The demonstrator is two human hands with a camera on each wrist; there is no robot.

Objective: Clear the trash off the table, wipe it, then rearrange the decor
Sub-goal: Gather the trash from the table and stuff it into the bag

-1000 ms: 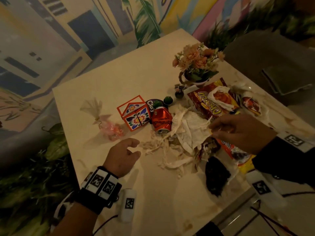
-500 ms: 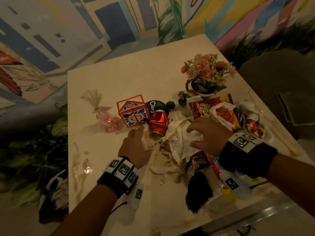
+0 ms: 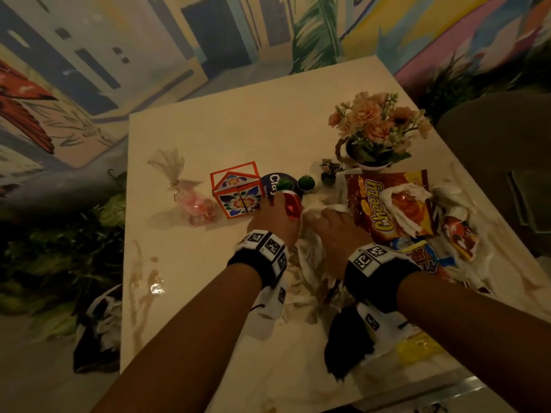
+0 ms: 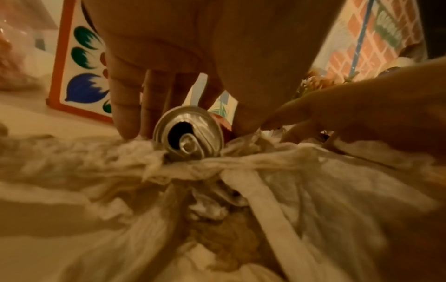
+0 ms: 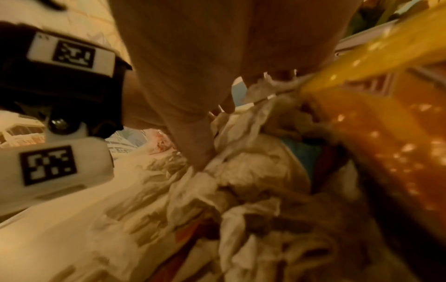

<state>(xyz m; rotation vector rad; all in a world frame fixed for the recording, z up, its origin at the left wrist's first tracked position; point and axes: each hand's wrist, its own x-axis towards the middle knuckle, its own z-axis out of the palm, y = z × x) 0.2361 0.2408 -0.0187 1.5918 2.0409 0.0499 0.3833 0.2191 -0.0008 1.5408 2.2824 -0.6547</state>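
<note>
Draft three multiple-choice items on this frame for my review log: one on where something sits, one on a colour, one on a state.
1. Where is the flower pot?
A. beyond the Cheezy bag
B. left of the painted box
C. on the floor

2. What colour is the can body?
A. green
B. red
C. blue

3. What is the left hand doing?
A. resting flat on bare table
B. holding the painted box
C. fingers and thumb down either side of the can

Key: 1 A, the pot stands at the bag's far edge; 2 B, red shows past the hand; 3 C, the left wrist view shows it.
</note>
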